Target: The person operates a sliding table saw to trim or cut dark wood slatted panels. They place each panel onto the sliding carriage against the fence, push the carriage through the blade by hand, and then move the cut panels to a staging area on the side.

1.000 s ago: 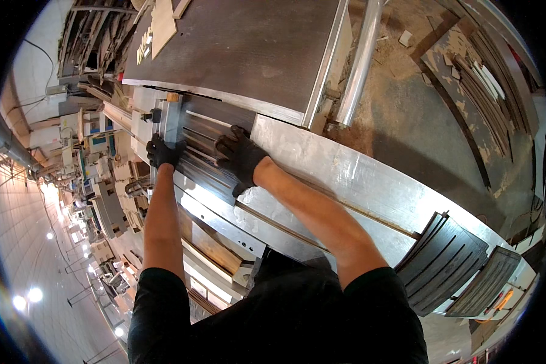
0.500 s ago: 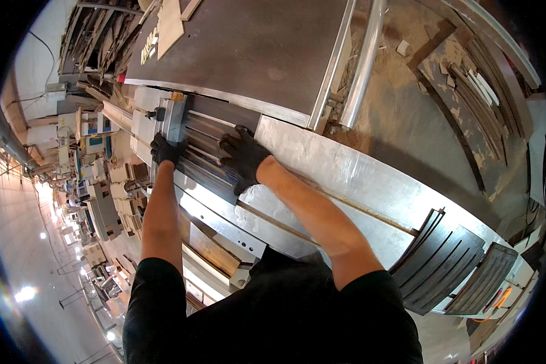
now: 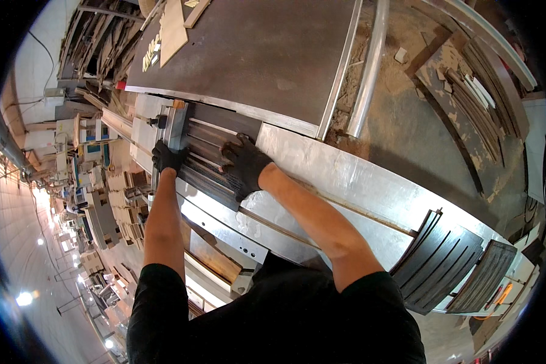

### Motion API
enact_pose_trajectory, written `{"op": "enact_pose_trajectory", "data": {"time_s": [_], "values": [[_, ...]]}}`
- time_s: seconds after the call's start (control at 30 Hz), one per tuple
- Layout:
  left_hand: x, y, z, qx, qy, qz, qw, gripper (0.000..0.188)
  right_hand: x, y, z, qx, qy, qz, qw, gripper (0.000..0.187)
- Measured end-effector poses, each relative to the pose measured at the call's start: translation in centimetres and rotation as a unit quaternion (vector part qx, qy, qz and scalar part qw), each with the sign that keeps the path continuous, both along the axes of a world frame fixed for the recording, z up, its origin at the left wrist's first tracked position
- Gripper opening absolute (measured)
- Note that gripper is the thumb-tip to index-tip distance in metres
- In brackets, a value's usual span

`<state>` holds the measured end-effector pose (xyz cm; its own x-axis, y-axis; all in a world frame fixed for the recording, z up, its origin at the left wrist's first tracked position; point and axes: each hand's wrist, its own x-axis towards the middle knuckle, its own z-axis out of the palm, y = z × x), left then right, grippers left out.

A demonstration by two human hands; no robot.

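Observation:
Dark boards or strips (image 3: 207, 142) with pale lines between them lie side by side on the metal table of a saw-like machine, their left ends against a metal fence (image 3: 176, 126). My left hand (image 3: 168, 158), in a black glove, is closed over the near part of this fence, its thumb side by the strips. In a matching glove, my right hand (image 3: 246, 165) lies over the right ends of the strips with fingers spread. The strip ends under that palm are hidden.
Beyond the strips is a wide brown tabletop (image 3: 255, 60) bearing pale wood offcuts (image 3: 173, 33). More dark slotted panels (image 3: 446, 261) rest at the table's right end. A metal rail (image 3: 370, 73) and a pile of strips (image 3: 476, 103) are at far right; scrap wood (image 3: 97, 45) is stacked far left.
The whole view has shifted slightly. Both hands keep nearly the same places, the left on the fence and the right on the strip ends.

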<state>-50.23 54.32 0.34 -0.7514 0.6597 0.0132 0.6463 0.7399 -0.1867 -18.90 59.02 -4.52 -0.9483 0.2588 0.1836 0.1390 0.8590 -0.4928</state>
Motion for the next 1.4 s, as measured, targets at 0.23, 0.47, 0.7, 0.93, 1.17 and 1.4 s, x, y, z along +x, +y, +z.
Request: {"op": "enact_pose_trajectory", "data": {"time_s": [0.23,0.47,0.7,0.93,1.17,1.4], "values": [[-0.8,-0.1,-0.9,0.008,0.009,-0.031,0.999,0.102,0.1,0.3,0.4,0.015,-0.026,-0.002,1.0,0.095],[-0.8,-0.2,-0.4,0.005,0.012,-0.016,1.0,0.103,0.2,0.3,1.3,0.003,-0.037,0.006,0.999,0.093],[-0.2,-0.1,0.0,-0.002,0.008,-0.014,1.0,0.106,0.2,0.3,1.3,0.008,-0.035,0.002,0.999,0.093],[-1.2,-0.5,-0.7,0.003,0.011,-0.018,1.0,0.105,0.2,0.0,1.0,0.013,-0.008,-0.007,1.0,0.093],[-2.5,-0.7,-1.1,0.006,0.001,-0.018,1.0,0.101,0.1,0.0,1.0,0.014,0.009,-0.01,1.0,0.091],[-3.7,-0.8,-2.1,0.01,0.002,-0.024,1.0,0.095,0.0,0.1,1.2,0.012,-0.005,-0.009,1.0,0.09]]}}
